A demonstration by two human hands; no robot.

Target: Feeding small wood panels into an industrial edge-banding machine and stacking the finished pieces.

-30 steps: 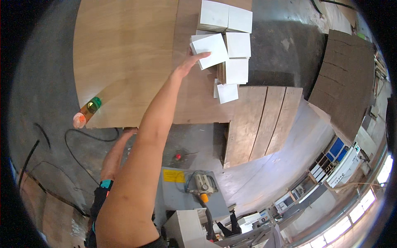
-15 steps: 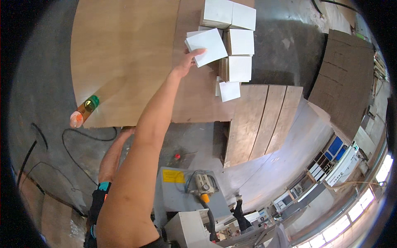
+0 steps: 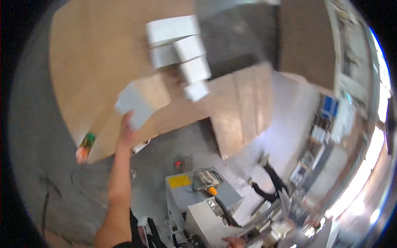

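My left hand [image 3: 127,123] grips a thin white square panel [image 3: 134,103] by its near edge, over the brown tabletop [image 3: 103,49]. A lighter tan patch adjoins the panel; motion blur hides whether it is a second sheet. To its right stand stacks of white square panels [image 3: 173,29], with a smaller white stack [image 3: 196,91] at their near end. My right hand [image 3: 235,242] shows only in part at the lower edge, beside a pale box-shaped machine [image 3: 206,221]. Its fingers are blurred and cut off.
A bottle [image 3: 86,145] with green and orange parts lies at the table's near left corner. A plank platform [image 3: 240,105] adjoins the table on the right. A grey cabinet [image 3: 178,194] bears an air-regulator-like fitting [image 3: 208,180]. Another person's dark-clothed legs [image 3: 273,182] appear farther right.
My left hand has carried the white panel left and nearer, away from the stacks. The view has shifted and turned. My right hand has come into view at the bottom.
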